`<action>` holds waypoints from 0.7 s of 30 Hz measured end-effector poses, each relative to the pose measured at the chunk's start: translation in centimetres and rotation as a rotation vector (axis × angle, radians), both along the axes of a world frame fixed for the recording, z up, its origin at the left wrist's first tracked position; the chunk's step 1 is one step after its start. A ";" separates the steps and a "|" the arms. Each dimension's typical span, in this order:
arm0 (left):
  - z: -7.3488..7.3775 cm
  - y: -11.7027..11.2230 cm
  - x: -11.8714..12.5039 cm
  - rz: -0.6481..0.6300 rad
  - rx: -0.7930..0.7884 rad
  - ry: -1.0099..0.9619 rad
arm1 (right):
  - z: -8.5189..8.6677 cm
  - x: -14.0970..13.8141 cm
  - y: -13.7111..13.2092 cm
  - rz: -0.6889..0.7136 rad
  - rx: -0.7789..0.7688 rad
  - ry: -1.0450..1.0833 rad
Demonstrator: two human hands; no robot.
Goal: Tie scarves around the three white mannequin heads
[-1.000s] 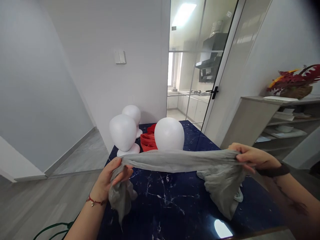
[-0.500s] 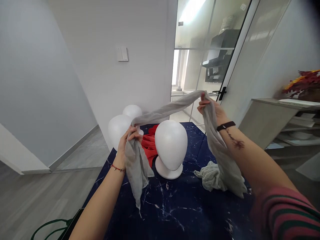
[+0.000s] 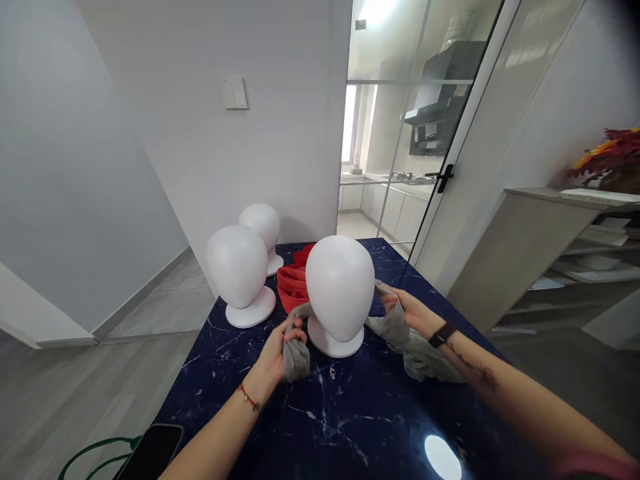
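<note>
**Soft scarf (image 3: pixel 430 359) being held on both sides of a head (image 3: pixel 340 283)**

At the centre of the frame, the scarf is running low past the head, its middle apparently passing behind and out of sight. The left hand (image 3: pixel 277 348) is gripping it just left of the head's base, curling around bunched fabric, and a short part is hanging below. Right of centre, the right hand (image 3: pixel 407 308) is pinching the other side, with a longer, crumpled part trailing down to the dark surface (image 3: pixel 260 427). Each grip is clamping the scarf.

The fabric is looking thin, limp and light, so it is probably sagging wherever nothing is pulling it taut. Gathered bunches close to the head are likely offering the surest hold; a single layer could be slipping or snagging. The head is standing upright and looking smooth and light, so a hard tug could be tipping it.

Two more heads (image 3: pixel 237 263) are standing at left, and a red cloth (image 3: pixel 291 285) is lying between.
</note>
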State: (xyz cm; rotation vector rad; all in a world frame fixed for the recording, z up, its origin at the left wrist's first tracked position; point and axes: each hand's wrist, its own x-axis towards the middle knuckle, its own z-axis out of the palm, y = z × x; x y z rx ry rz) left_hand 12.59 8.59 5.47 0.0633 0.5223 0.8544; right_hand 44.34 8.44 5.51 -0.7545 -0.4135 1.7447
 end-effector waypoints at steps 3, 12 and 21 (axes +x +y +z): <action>-1.9 -2.7 1.2 -0.159 -0.035 -0.003 | -3.0 -1.7 -3.3 0.069 -0.147 0.191; -5.7 -4.4 7.0 -0.347 0.214 0.110 | -6.6 -8.1 -6.7 0.002 -0.191 -0.285; -6.9 -4.6 7.7 -0.328 0.563 0.351 | -5.2 -10.4 -9.8 -0.022 0.143 -0.851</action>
